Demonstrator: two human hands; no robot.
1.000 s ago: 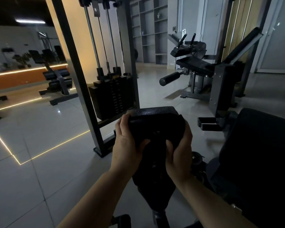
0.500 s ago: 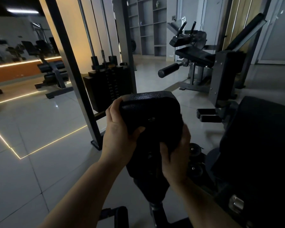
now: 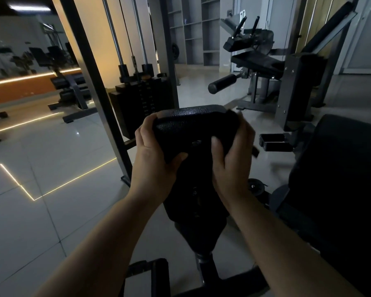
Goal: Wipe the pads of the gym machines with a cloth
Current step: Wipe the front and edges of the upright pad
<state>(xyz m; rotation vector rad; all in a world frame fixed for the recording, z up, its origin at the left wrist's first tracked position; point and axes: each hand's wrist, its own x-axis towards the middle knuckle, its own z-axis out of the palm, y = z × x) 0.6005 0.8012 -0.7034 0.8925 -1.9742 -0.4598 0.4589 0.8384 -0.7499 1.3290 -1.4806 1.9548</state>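
A black textured pad (image 3: 191,125) stands on an upright post right in front of me. My left hand (image 3: 152,159) grips the pad's left edge, fingers behind it and thumb on the near face. My right hand (image 3: 234,163) wraps the pad's right side and holds a dark cloth (image 3: 230,118) against it. The cloth is nearly the same colour as the pad, so only its corners show past my fingers. The pad's lower part runs down between my forearms.
A weight stack (image 3: 141,106) in a steel frame (image 3: 94,82) stands just behind the pad. A large black seat pad (image 3: 341,179) fills the right. Farther back is another machine with a roller pad (image 3: 222,82). Benches (image 3: 71,86) stand at left on the tiled floor.
My right hand has slid up with the cloth from the pad's lower right side to its upper right edge. My left hand has kept its grip on the left edge.
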